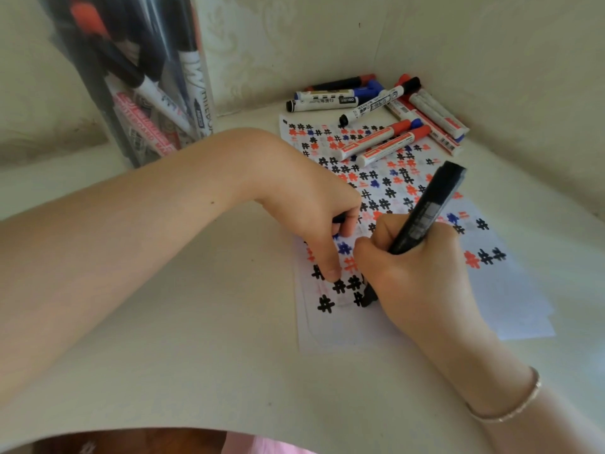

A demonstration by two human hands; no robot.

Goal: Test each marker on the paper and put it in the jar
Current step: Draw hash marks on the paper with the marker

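On the paper (510, 299): right hand (415, 276) grips a black marker (425, 214), tip down, writing. Left hand (314, 204) steadies the sheet, fingertip pressing, apparently curled around the cap (339, 219). Jar (131, 93) well apart.

Setting: a domestic room, most likely a home desk or table corner. Indicators:

1. The pale cream wall covering (262, 44) carries a faint embossed floral pattern, typical of household wallpaper.
2. The off-white smooth tabletop (196, 322) fits into a corner where two walls meet.
3. Stationery is present: a clear plastic jar (137, 93) holding whiteboard markers, a loose group of red, blue and black capped markers (386, 106), and white paper sheets (510, 299) covered in hash marks.
4. The person wears a thin metal bracelet (520, 404) and pink clothing.
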